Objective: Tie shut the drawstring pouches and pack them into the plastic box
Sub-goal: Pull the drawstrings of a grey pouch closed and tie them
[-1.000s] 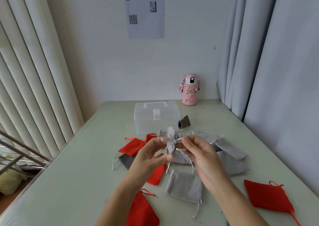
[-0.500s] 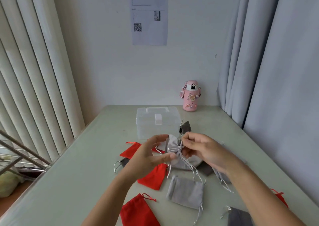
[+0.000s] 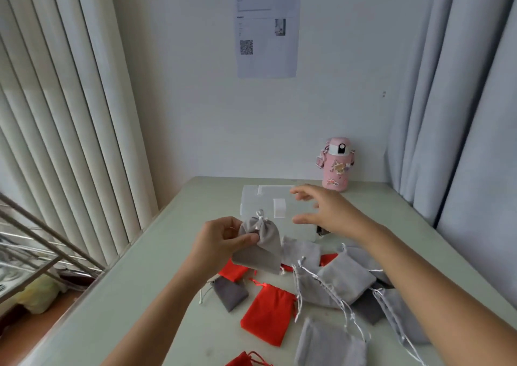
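Holding the grey pouch (image 3: 260, 242) aloft, then?

Yes: pinched at the gathered neck between thumb and curled fingers of the left grip (image 3: 221, 242), lifted clear of the counter (image 3: 156, 295), just in front of the plastic box (image 3: 251, 197).

Tied shut?

Looks cinched, with white cord ends poking up above the neck (knot itself too small to judge).

And the right grip (image 3: 327, 211)?

Spread wide, holding nothing, hovering over the right half of the box lid, not clearly touching it.

So tying probably done on this one, and packing in hand?

Seems so. Cannot drop anything in yet, though: lid apparently down, with the white latch (image 3: 279, 207) lying on the front face.

Next move?

Calls for flipping that latch and lifting the lid with the free right grip, without slackening the pinch on the neck. Then lowering the pouch inside.

Much left after that?

Plenty, judging by the counter: a heap of grey pouches (image 3: 335, 279) with loose cords trailing, nearer than the box and to the right, and a red pouch (image 3: 268, 312) lying flat just beside the heap. Hard to make out any contents through the box's cloudy wall.
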A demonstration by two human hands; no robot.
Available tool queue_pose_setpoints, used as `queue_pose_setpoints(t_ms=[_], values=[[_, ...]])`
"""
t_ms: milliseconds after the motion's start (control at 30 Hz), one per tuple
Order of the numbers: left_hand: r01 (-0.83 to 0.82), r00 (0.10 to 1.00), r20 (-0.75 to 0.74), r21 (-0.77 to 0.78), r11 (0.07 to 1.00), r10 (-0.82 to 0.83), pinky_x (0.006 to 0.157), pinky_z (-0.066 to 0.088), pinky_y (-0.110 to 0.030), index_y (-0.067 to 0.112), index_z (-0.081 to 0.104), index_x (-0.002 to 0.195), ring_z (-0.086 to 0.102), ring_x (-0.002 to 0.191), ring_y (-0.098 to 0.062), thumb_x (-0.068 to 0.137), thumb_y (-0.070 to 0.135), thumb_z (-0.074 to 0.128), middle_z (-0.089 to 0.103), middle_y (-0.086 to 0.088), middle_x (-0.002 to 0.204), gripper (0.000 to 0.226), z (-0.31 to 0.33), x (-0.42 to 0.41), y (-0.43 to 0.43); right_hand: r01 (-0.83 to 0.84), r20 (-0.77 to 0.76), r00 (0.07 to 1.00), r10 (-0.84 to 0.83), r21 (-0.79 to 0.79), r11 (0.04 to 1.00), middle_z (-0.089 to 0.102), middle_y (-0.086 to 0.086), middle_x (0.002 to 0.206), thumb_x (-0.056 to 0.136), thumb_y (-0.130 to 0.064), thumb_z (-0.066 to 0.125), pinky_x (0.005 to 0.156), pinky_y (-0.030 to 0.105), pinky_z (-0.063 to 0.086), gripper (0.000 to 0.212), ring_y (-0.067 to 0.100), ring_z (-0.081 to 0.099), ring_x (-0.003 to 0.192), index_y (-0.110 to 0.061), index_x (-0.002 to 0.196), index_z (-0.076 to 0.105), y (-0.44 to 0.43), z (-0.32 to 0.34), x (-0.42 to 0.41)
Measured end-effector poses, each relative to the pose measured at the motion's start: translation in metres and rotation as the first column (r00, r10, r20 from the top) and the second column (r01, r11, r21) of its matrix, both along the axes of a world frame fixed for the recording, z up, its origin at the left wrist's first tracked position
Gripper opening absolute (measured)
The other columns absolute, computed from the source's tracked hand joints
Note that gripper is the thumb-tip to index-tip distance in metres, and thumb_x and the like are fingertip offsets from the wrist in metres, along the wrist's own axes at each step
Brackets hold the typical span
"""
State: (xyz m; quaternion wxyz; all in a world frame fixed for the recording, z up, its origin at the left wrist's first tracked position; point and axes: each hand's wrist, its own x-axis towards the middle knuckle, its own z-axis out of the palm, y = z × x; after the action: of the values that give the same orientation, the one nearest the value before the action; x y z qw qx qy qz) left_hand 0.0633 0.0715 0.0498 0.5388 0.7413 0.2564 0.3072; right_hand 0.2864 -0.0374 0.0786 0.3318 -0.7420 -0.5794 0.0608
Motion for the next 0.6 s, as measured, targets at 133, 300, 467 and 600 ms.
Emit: queue_pose_setpoints(t_ms=[133,300,467,600], values=[[-0.156,0.986,0.055,-0.032,0.987,0.157,0.043,0.033,-0.018,0.01,0.065,0.069,0.046,0.046,-0.008,0.073,0.019,0.079,0.063,-0.001,0.053,0.018,-0.011,0.001,0.017,-0.024,0.238,0.969,0.072,-0.198,0.98,0.032,-0.006,0.153,0.074,-0.037,0.079,0.111,0.022,0.019,0.085,0.011,0.027,0.141,-0.027,0.146,0.035,0.039,-0.015,0.019],[-0.177,0.981,0.076,-0.025,0.984,0.178,0.054,0.04,-0.023,0.011,0.07,0.075,0.052,0.055,-0.014,0.081,0.009,0.072,0.066,-0.008,0.062,0.006,-0.025,0.003,0.032,-0.005,0.36,0.932,0.038,-0.092,0.996,0.037,-0.01,0.151,0.082,-0.044,0.07,0.109,0.021,0.026,0.075,0.008,0.035,0.137,-0.033,0.147,0.033,0.058,-0.044,0.026],[-0.141,0.99,-0.024,0.042,0.989,0.142,0.06,0.038,-0.025,0.009,0.07,0.078,0.05,0.064,-0.015,0.081,0.0,0.067,0.064,-0.009,0.07,0.01,-0.041,0.006,0.05,-0.029,0.55,0.833,-0.066,0.162,0.986,0.06,0.004,0.132,0.084,-0.029,0.071,0.1,0.033,0.044,0.049,0.021,0.058,0.12,-0.015,0.129,0.059,0.076,-0.067,0.023],[-0.087,0.996,-0.033,0.036,0.996,0.088,0.063,0.041,-0.028,0.026,0.068,0.067,0.055,0.065,-0.013,0.071,0.026,0.068,0.065,-0.005,0.07,0.004,-0.049,0.017,0.058,-0.054,0.686,0.723,-0.087,0.181,0.982,0.072,0.01,0.107,0.053,-0.031,0.091,0.078,0.034,0.056,0.065,0.023,0.071,0.093,-0.004,0.108,0.07,0.081,-0.075,0.026]])
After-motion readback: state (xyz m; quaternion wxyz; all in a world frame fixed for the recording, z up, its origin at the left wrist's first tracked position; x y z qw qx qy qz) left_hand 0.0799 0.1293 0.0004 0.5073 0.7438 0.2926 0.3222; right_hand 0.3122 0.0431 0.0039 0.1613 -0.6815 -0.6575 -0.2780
